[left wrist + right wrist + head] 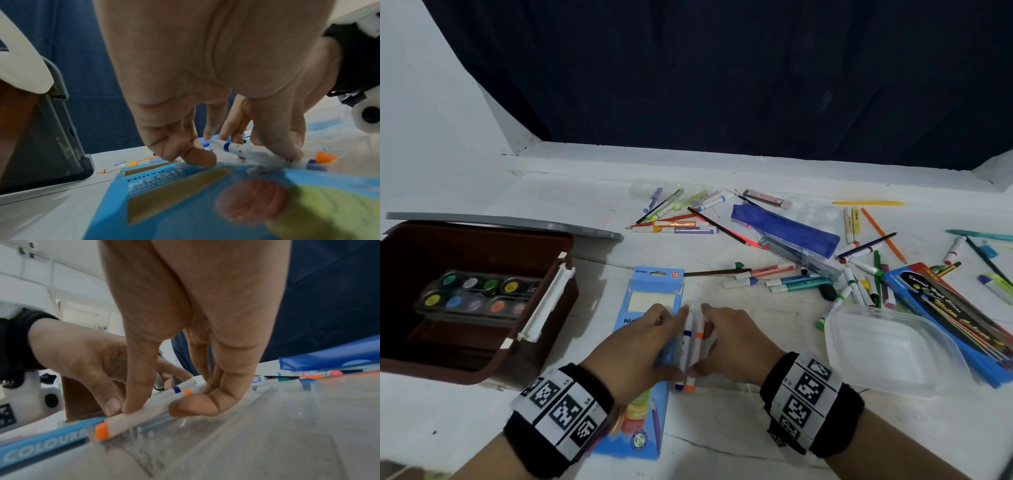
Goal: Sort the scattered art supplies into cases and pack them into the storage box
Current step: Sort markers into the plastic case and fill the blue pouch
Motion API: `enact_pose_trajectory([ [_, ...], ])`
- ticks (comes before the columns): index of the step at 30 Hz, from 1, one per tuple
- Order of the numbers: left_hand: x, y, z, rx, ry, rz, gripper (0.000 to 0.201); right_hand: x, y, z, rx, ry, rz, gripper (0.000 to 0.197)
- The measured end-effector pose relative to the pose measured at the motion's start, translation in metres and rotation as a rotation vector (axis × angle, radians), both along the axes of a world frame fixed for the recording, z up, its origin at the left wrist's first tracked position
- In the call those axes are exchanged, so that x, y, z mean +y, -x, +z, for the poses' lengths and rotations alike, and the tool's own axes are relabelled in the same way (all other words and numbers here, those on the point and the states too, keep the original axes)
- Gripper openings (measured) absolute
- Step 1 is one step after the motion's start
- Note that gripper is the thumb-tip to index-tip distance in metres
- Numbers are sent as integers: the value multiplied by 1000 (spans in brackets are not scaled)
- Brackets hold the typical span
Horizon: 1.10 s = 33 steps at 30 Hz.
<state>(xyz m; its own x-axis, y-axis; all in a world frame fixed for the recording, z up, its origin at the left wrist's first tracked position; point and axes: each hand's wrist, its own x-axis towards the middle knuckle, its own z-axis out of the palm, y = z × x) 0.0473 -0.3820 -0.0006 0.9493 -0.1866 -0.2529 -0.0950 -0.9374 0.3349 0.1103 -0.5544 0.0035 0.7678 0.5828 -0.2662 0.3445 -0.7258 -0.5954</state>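
Observation:
Two white markers (693,346), one banded blue and one orange, lie side by side at the right edge of a light blue Ninso pencil box (650,301) flat on the table. My left hand (650,339) holds them from the left, fingers curled over their far part (246,150) and thumb at the near end. From the right, my right hand (729,339) pinches the same pair (144,413) between thumb and fingers. The brown storage box (544,246) stands open at the left with a round-pan paint set (479,294) inside.
A grey lid (517,222) lies behind the storage box. Several markers and pencils lie scattered across the far and right table around a blue pencil pouch (787,226). A clear plastic tub (887,349) and a dark blue pencil pack (955,308) sit right of my right hand.

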Motion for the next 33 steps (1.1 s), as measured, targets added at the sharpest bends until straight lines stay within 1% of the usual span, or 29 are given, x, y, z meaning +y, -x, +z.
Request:
enact_pose_trajectory([
  [1, 1, 0, 0, 1, -12, -3, 90, 0, 0, -1, -12, 5, -7, 64],
  [2, 1, -1, 0, 2, -25, -6, 91, 0, 1, -1, -39, 20, -4, 63],
  [4, 2, -1, 1, 1, -46, -14, 89, -1, 1, -1, -110, 37, 15, 53],
  [6, 2, -2, 1, 0, -48, -23, 89, -2, 2, 1, -153, 50, 32, 51],
  [10, 3, -2, -1, -21, -82, -37, 95, 0, 2, 2, -163, 101, 38, 66],
  [14, 2, -5, 0, -33, -128, -33, 87, 1, 0, 2, -198, 188, 63, 62],
  [17, 2, -9, 0, -22, -163, -39, 86, 0, -2, 2, -222, 265, 74, 69],
  [21, 1, -14, 3, -12, -216, -50, 84, 2, -4, 1, -245, 315, 102, 72],
  [25, 0, -19, 6, -48, -306, -99, 84, 9, -8, 6, -257, 374, 130, 63],
  [28, 0, -23, 8, -32, -315, -114, 84, 13, -11, 11, -256, 393, 132, 65],
  [33, -2, -26, 8, 2, -316, -133, 85, 6, -5, 9, -249, 339, 117, 59],
])
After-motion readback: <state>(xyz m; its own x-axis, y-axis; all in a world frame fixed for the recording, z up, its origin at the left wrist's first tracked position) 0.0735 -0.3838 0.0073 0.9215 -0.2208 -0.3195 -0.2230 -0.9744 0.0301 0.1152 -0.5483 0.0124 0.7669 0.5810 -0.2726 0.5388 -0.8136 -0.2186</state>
